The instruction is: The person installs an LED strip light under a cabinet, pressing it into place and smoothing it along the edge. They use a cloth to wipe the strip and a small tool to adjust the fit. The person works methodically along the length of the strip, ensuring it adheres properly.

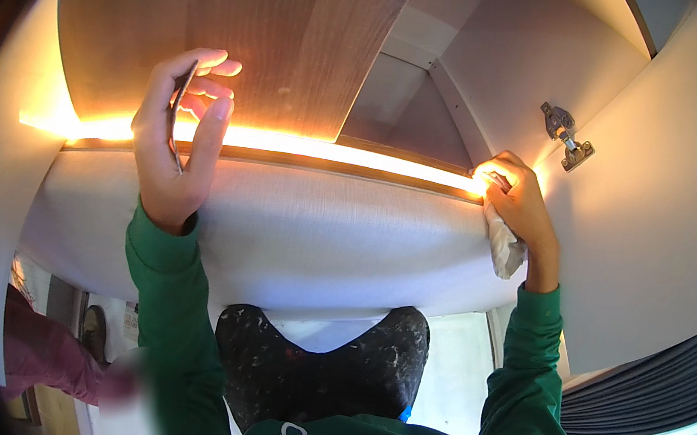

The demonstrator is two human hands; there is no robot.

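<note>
My left hand [177, 134], fingers curved, holds a thin flat piece [180, 104], seen edge-on, above the glowing light strip [288, 144]. My right hand [518, 198] is closed around a crumpled white cloth or paper [502, 239] at the strip's right end, its fingertips lost partly in the glare. The strip runs along the lower edge of a wooden panel [243, 8], just behind a pale upholstered pad [322, 223]. Whether anything else is in my right fingers is unclear.
An open white cabinet [504, 63] and door with a metal hinge [564, 135] stand to the right, above dark pleated material [657, 377]. A white side panel [2, 204] borders the left. Another person's maroon-clad leg [50, 347] shows at lower left. My knees are below the pad.
</note>
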